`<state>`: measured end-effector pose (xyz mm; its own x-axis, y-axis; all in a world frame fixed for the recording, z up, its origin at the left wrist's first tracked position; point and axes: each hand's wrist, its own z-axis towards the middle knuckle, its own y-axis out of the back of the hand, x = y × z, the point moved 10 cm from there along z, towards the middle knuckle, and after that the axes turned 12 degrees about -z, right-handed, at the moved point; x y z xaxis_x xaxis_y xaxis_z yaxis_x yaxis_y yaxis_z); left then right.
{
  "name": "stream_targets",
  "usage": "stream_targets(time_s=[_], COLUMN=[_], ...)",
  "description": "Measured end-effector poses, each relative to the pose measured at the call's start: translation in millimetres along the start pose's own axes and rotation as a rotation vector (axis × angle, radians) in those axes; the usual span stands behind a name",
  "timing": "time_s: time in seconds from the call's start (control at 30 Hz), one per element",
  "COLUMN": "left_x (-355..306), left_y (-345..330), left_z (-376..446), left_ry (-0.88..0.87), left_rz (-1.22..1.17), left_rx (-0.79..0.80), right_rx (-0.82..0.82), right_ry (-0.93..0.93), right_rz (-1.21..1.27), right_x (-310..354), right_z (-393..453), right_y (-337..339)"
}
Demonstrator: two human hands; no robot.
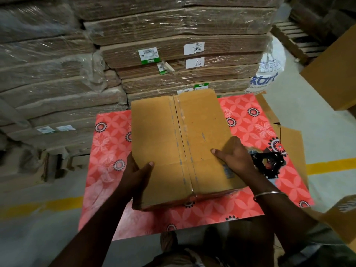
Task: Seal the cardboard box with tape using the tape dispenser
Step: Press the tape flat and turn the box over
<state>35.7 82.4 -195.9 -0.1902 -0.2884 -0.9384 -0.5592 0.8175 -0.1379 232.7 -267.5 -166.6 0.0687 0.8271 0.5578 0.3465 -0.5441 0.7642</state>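
While blue letters reading "kart" show on a white bag at upper right and handwritten white labels mark the wrapped cardboard stacks behind, the brown cardboard box sits mid-frame on the red floral worktop, its centre seam flaps closed. The left hand grips its near left edge, thumb on top; the right hand presses flat on the right flap, with the black tape dispenser just right of it.

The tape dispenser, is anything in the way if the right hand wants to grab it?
Nothing visible blocks it. The tape dispenser lies on the red flowered table just right of the right hand, which rests on the cardboard box. The hand and wrist cover the dispenser's near left edge.
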Motion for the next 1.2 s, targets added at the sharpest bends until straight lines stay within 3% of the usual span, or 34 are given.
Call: stream_targets(time_s=[0.4, 0.5, 0.7, 0.97, 1.2], left_x=[1.4, -1.3, -11.7, -34.8, -30.5], left_y=[1.5, 3.9, -5.5, -12.6, -10.3], left_z=[2.0, 2.2, 1.1, 9.3, 19.4], left_ry=[-0.002, -0.013, -0.082, -0.149, -0.157], left_rz=[0.003, 0.028, 0.06, 0.144, 0.24], left_rx=[0.02, 0.02, 0.083, 0.162, 0.181], right_rx=[0.048, -0.029, -0.234, 0.05, 0.024], right_ry=[0.045, 0.104, 0.397, 0.932, 0.957], right_rz=[-0.183, -0.292, -0.476, -0.602, -0.82], right_x=[9.0, 16.3, 41.6, 115.4, 148.5], right_z=[-5.8, -14.5, -21.2, -36.7, -11.1], right_y=[-6.3, -5.2, 0.7, -56.5, -90.2])
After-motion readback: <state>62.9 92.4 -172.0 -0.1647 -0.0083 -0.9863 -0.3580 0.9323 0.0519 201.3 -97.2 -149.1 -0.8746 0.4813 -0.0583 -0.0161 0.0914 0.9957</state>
